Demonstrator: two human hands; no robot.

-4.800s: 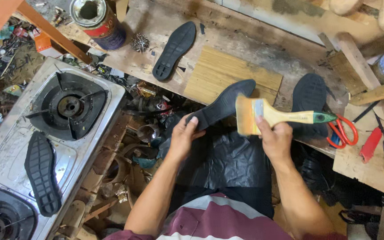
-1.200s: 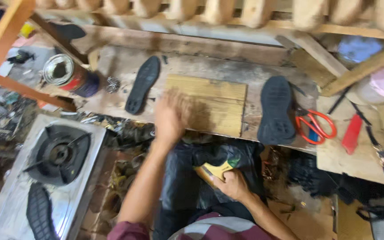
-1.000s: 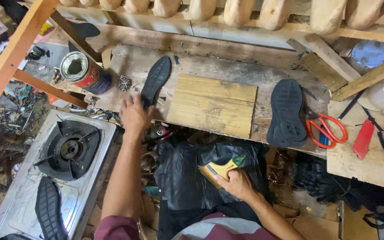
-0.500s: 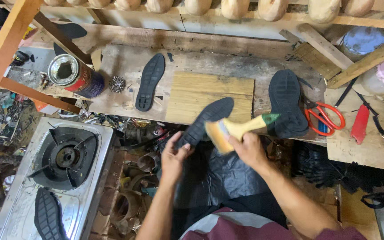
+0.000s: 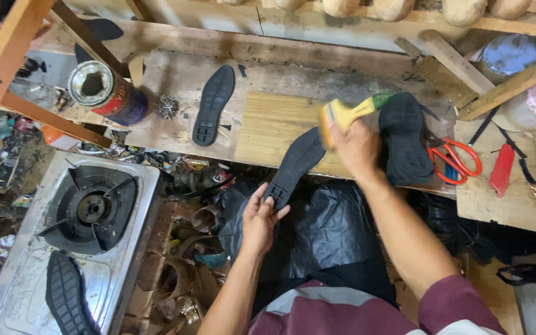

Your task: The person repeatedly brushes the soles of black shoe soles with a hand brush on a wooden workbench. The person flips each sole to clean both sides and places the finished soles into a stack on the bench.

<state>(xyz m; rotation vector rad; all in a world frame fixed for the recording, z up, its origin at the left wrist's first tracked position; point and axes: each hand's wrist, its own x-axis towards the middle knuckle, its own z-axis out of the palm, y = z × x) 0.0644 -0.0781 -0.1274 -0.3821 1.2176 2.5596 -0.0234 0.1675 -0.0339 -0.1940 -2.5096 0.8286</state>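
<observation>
Left arm: bent, left hand raised over the lap.
Right arm: stretched forward, right hand above the tabletop.
Surface: worn wooden tabletop with a plank; stove lower left.
Left hand: fingers clasp the heel of a black sole.
Right hand: clenched around a brush, just above the sole's toe.

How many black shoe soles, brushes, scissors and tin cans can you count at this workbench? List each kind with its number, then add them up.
Black shoe soles: 4 (held, on bench, right one, on stove)
Brushes: 1
Scissors: 1
Tin cans: 1
Total: 7
</observation>
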